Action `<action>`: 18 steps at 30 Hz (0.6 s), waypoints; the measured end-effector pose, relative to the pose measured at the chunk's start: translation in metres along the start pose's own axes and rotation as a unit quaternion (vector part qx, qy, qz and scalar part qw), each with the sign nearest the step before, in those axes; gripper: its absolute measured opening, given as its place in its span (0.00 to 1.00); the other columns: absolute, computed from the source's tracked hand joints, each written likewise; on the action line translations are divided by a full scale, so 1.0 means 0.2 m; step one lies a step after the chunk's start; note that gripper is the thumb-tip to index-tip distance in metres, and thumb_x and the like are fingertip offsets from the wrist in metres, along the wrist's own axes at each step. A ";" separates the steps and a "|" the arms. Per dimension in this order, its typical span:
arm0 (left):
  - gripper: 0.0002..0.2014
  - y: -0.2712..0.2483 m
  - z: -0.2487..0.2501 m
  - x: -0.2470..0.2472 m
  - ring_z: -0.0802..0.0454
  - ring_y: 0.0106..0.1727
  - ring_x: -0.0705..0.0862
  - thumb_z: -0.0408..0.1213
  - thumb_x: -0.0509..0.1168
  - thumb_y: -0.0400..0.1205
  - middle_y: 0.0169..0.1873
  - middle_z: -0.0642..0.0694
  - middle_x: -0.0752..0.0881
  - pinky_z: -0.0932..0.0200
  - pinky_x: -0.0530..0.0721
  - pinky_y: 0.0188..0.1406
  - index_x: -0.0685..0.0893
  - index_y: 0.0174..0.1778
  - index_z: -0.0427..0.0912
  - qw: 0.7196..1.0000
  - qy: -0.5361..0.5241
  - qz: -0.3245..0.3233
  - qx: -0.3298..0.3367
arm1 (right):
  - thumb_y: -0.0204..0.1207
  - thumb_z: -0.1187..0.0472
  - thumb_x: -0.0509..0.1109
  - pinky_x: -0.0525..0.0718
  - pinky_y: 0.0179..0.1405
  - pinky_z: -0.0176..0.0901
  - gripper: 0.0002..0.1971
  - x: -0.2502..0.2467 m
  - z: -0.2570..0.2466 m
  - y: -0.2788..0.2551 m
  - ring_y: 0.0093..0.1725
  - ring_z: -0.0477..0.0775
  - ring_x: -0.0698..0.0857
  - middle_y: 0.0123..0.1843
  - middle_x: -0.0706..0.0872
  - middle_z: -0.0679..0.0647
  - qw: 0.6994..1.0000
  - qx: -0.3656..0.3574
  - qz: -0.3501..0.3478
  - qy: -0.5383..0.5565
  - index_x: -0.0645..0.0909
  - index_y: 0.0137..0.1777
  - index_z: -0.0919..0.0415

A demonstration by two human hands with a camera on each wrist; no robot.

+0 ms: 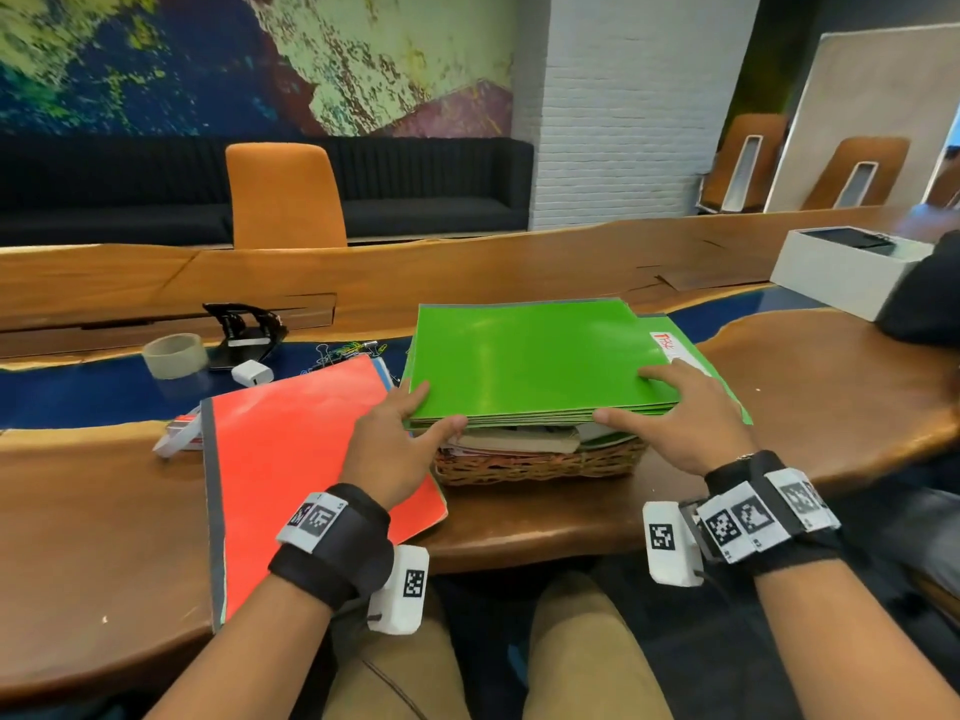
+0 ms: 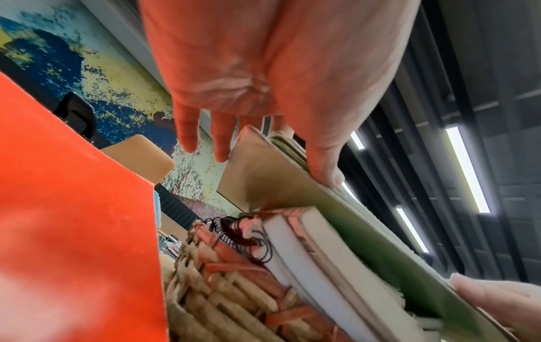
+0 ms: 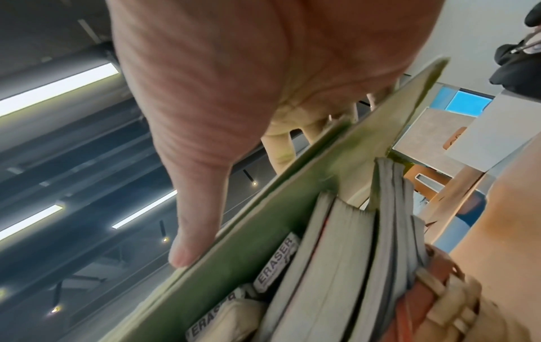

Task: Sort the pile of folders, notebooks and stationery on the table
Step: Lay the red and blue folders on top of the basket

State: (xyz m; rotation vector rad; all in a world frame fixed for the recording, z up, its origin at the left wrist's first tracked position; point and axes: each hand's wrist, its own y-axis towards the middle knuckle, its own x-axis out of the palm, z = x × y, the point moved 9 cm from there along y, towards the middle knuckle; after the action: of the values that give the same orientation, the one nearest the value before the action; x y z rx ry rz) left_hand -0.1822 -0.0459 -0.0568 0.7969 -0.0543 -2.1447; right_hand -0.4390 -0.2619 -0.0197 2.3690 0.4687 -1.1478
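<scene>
Both hands hold the stack of green folders (image 1: pixel 535 356) by its near edge: the left hand (image 1: pixel 400 449) pinches the near-left corner, thumb along the edge and fingers on the top cover, while the right hand (image 1: pixel 685 423) takes the near-right part, thumb on the edge and fingers spread flat on top. Each grip is narrow, closed on the thin bundle. The two-handed hold probably keeps the loose folders squared so they lift as one. Directly beneath the grips sits a woven basket (image 1: pixel 540 465) packed with notebooks (image 2: pixel 307 254), one of them spiral-bound, and wrapped erasers (image 3: pixel 275 266); the folders lie across them like a lid. Left of the left grip, an orange-red folder (image 1: pixel 291 459) lies flat on the bench (image 1: pixel 104 511), likely the start of a separate pile. Beyond it are a tape roll (image 1: pixel 174 356), a black hole punch (image 1: pixel 247 330) and loose binder clips (image 1: pixel 337 353), apparently unsorted.
</scene>
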 end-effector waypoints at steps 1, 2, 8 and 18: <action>0.35 0.00 0.00 0.00 0.58 0.81 0.66 0.52 0.76 0.75 0.79 0.44 0.71 0.64 0.62 0.78 0.76 0.77 0.43 1.000 0.001 -0.001 0.003 | 0.38 0.10 0.62 0.72 0.75 0.61 0.60 -0.01 0.00 0.00 0.75 0.56 0.73 0.74 0.78 0.51 1.000 -0.004 0.002 -0.001 0.81 0.68 0.48; 0.34 0.00 0.00 0.00 0.58 0.81 0.66 0.52 0.75 0.75 0.80 0.45 0.71 0.61 0.63 0.80 0.76 0.77 0.44 1.000 0.003 -0.002 0.006 | 0.39 0.11 0.64 0.71 0.76 0.60 0.59 -0.02 -0.01 0.00 0.75 0.56 0.73 0.75 0.78 0.52 1.000 -0.007 0.005 -0.001 0.82 0.68 0.49; 0.35 -0.01 0.00 0.01 0.54 0.80 0.70 0.66 0.67 0.72 0.81 0.48 0.69 0.48 0.67 0.81 0.77 0.75 0.58 0.999 0.016 -0.026 0.016 | 0.56 0.30 0.80 0.72 0.68 0.46 0.42 -0.07 -0.05 -0.04 0.72 0.53 0.76 0.72 0.81 0.50 0.999 -0.021 0.005 -0.023 0.84 0.67 0.53; 0.32 -0.02 0.01 -0.08 0.55 0.63 0.84 0.53 0.77 0.74 0.63 0.47 0.87 0.65 0.76 0.62 0.80 0.74 0.46 1.000 0.023 0.017 -0.008 | 0.51 0.17 0.66 0.77 0.62 0.49 0.42 -0.13 -0.07 -0.06 0.66 0.54 0.82 0.66 0.86 0.49 0.993 -0.014 0.015 -0.115 0.87 0.57 0.45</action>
State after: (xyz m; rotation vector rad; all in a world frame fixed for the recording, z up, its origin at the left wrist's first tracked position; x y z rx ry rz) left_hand -0.1780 -0.0324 -0.0473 0.8297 -0.0256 -2.0914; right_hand -0.4504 -0.2473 0.0049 2.1766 0.3667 -1.3711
